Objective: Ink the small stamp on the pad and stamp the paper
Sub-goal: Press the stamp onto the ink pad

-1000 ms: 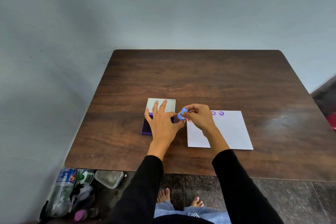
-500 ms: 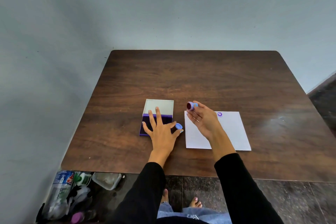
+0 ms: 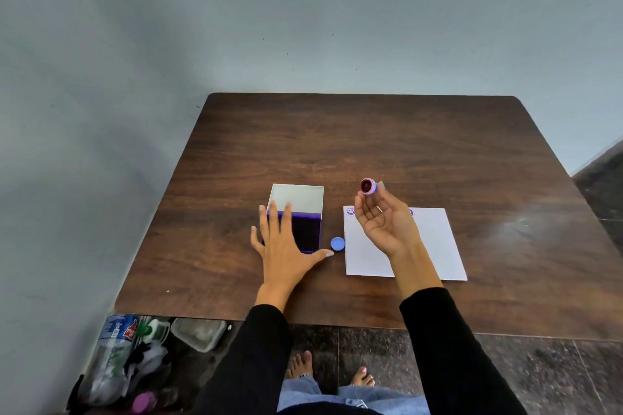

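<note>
Right hand was raised above the paper, palm toward camera, grip pinched on the small stamp at the fingertips; stamp face, dark red inside a pink-purple rim, was turned toward the camera, held in the air over the far-left corner of the sheet. Left hand lay flat, fingers spread, grip released, holding nothing, pressing on the near-left part of the ink pad. Pad case was open: dark purple pad surface exposed, pale lid hinged back on the far side. Blue round cap sat on the desk between pad and paper, just beside the pad's near-right corner and close to the left thumb tip. White paper lay flat right of the pad, apart from it. One purple smiley print visible at its far-left corner, another print partly hidden behind the right hand. Black sleeves on both arms. On the floor under the desk's near-left edge: a plastic bottle, a clear container, other clutter too blurred to identify.
</note>
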Available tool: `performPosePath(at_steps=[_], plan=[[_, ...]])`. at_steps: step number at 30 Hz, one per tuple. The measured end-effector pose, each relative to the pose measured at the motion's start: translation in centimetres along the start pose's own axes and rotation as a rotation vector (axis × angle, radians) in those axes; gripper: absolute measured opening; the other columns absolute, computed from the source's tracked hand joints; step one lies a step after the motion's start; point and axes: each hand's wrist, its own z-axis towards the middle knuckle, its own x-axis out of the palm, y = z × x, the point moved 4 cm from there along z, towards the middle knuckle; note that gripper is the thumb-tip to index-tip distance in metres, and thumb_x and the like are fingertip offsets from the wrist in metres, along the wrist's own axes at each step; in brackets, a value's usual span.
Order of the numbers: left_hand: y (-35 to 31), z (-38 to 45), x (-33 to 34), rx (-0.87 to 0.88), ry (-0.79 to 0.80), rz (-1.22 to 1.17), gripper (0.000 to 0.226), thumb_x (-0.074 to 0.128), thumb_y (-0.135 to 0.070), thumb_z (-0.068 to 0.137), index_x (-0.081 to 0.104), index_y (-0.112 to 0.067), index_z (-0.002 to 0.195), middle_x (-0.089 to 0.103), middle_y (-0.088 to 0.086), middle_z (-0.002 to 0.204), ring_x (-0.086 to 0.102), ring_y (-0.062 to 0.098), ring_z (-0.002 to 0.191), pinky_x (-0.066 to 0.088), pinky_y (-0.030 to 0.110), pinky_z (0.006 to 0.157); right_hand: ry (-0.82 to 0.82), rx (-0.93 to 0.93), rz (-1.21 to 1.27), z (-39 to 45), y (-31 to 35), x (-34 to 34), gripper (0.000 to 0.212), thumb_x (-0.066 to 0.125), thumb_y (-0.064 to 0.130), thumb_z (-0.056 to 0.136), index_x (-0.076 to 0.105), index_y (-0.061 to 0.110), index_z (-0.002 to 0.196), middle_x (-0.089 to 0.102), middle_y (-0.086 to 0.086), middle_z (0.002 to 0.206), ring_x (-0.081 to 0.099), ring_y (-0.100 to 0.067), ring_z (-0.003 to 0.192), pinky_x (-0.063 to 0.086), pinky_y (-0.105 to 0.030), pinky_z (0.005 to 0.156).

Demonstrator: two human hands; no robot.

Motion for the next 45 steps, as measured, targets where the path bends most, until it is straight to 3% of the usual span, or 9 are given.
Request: performPosePath(at_steps=[5, 13, 18, 21, 27, 31, 36, 39, 45], plan=[[2.3, -0.3, -0.3, -0.104, 0.050, -0.124, 0.136, 0.078, -0.057, 0.056, -0.011, -0.016, 0.150, -0.003, 0.007, 0.161, -0.007, 0.020, 0.147, -0.004, 0.043, 0.117, -0.007, 0.011, 0.019, 0.1, -0.9, 0.2, 0.025, 0.071, 0.016, 0.080, 0.066, 0.004, 0.101, 0.074, -0.012, 0.088, 0.073, -0.020, 0.078, 0.061, -0.026, 0.071], [2.4, -1.4, 0.2, -0.146, -0.075, -0.207, 0.126, 0.078, -0.054, 0.062, -0.003, -0.014, 0.150, 0.030, 0.008, 0.152, 0.022, 0.020, 0.143, 0.001, 0.045, 0.116, -0.075, 0.098, 0.013, 0.4, -2.9, 0.7, 0.020, 0.066, 0.013, 0.085, 0.065, 0.001, 0.100, 0.075, -0.019, 0.086, 0.074, -0.027, 0.079, 0.060, -0.029, 0.055], [3.4, -0.4, 0.4, -0.144, -0.044, -0.022, 0.135, 0.067, -0.076, 0.055, 0.002, -0.006, 0.150, 0.009, 0.010, 0.160, 0.001, 0.022, 0.148, -0.001, 0.043, 0.118, -0.057, 0.104, -0.063, 1.0, -3.5, 0.7, 0.028, 0.060, 0.000, 0.087, 0.057, -0.006, 0.115, 0.068, -0.024, 0.100, 0.070, -0.030, 0.089, 0.062, -0.032, 0.064], [3.8, 0.0, 0.8, -0.141, 0.010, 0.046, 0.137, 0.053, -0.089, 0.052, 0.002, -0.007, 0.150, 0.004, 0.009, 0.160, -0.003, 0.021, 0.148, -0.004, 0.040, 0.118, -0.060, 0.116, -0.048, 1.5, -3.9, 0.7, 0.022, 0.057, -0.002, 0.089, 0.059, -0.008, 0.109, 0.067, -0.024, 0.102, 0.068, -0.030, 0.094, 0.062, -0.034, 0.068], [4.1, -0.3, 1.2, -0.105, -0.014, 0.107, 0.136, 0.023, -0.100, 0.047, 0.016, -0.011, 0.150, 0.008, 0.009, 0.160, -0.001, 0.022, 0.148, -0.003, 0.042, 0.118, -0.086, 0.092, -0.132, 1.9, -4.7, 0.7, 0.009, 0.059, 0.003, 0.088, 0.064, -0.003, 0.094, 0.075, -0.016, 0.079, 0.068, -0.024, 0.091, 0.060, -0.032, 0.078], [4.2, -0.3, 1.3, -0.096, -0.020, 0.102, 0.135, 0.021, -0.100, 0.048, 0.018, -0.012, 0.150, 0.009, 0.009, 0.160, 0.000, 0.021, 0.148, -0.002, 0.042, 0.119, -0.147, -0.041, -0.430, 2.4, -5.1, 0.5, 0.018, 0.065, 0.011, 0.086, 0.064, 0.004, 0.103, 0.072, -0.011, 0.094, 0.068, -0.018, 0.088, 0.055, -0.026, 0.079], [4.3, -0.3, 1.4, -0.087, -0.027, 0.105, 0.132, 0.024, -0.099, 0.050, 0.020, -0.011, 0.149, 0.012, 0.010, 0.159, 0.002, 0.022, 0.148, 0.000, 0.043, 0.119, -0.223, -0.485, -1.261, 2.5, -5.9, 0.8, 0.018, 0.074, 0.021, 0.079, 0.068, 0.014, 0.094, 0.072, -0.005, 0.094, 0.064, -0.010, 0.083, 0.052, -0.021, 0.078], [4.4, -0.4, 1.4, -0.077, -0.034, 0.092, 0.133, 0.020, -0.100, 0.049, 0.021, -0.012, 0.149, 0.012, 0.010, 0.159, 0.003, 0.022, 0.148, 0.000, 0.044, 0.118, -0.107, -0.597, -1.440, 2.3, -7.2, 1.2, 0.015, 0.075, 0.016, 0.077, 0.068, 0.011, 0.090, 0.072, -0.006, 0.087, 0.061, -0.006, 0.072, 0.046, -0.011, 0.065], [4.6, -0.2, 1.5, -0.072, -0.039, 0.076, 0.123, 0.030, -0.092, 0.054, 0.024, -0.012, 0.148, 0.014, 0.011, 0.159, 0.005, 0.023, 0.148, 0.001, 0.044, 0.118, -0.063, -0.642, -1.676, 2.4, -8.9, 1.2, 0.020, 0.072, 0.017, 0.081, 0.067, 0.011, 0.100, 0.073, -0.008, 0.096, 0.065, -0.016, 0.085, 0.045, -0.015, 0.068]])
